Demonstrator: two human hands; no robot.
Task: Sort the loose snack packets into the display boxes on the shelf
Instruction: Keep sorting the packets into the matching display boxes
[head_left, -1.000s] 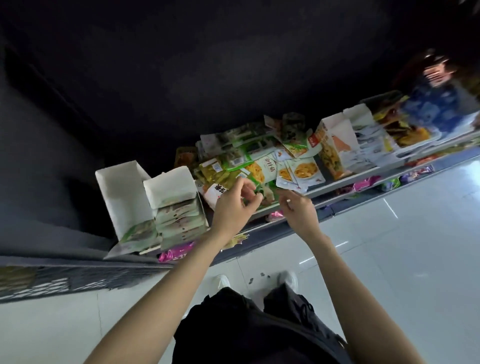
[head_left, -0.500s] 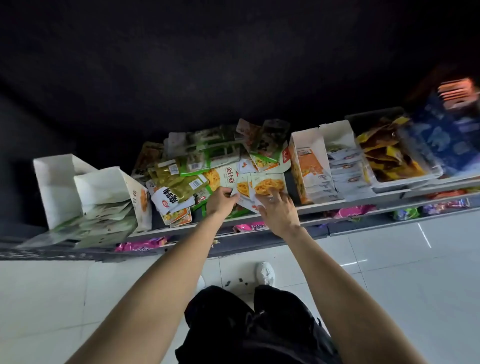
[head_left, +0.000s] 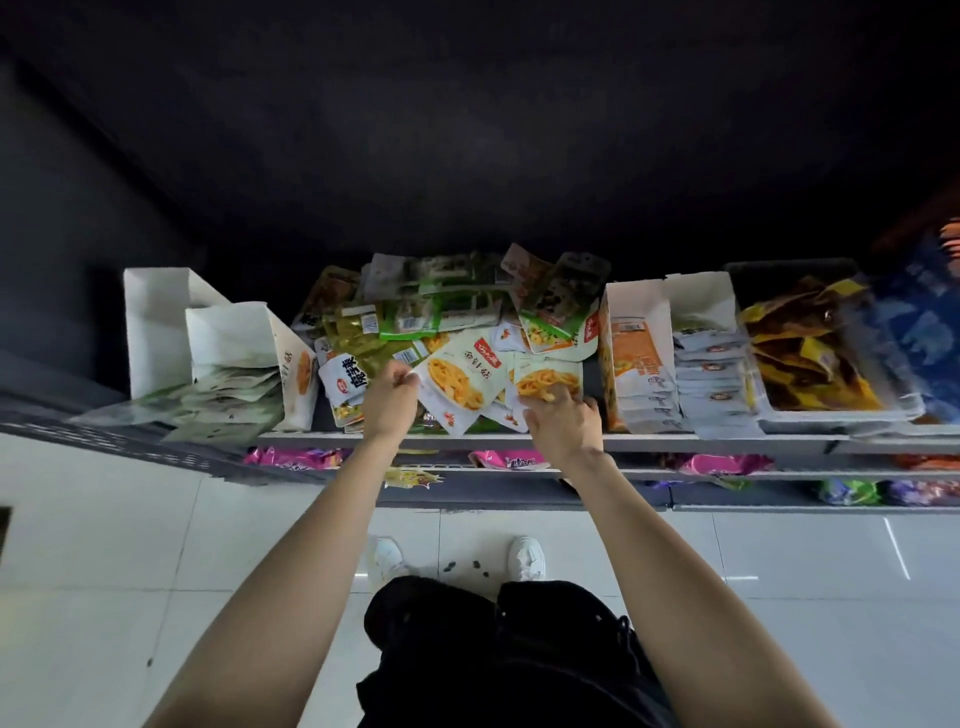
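As before at pile | left hand (head_left: 390, 400) now pinches white packet (head_left: 460, 387) | right hand (head_left: 563, 423) fingers curled on second packet (head_left: 545, 382)

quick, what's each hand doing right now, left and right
Left hand: pinching the edge of a white noodle packet.
Right hand: fingers curled on another noodle packet in the pile.
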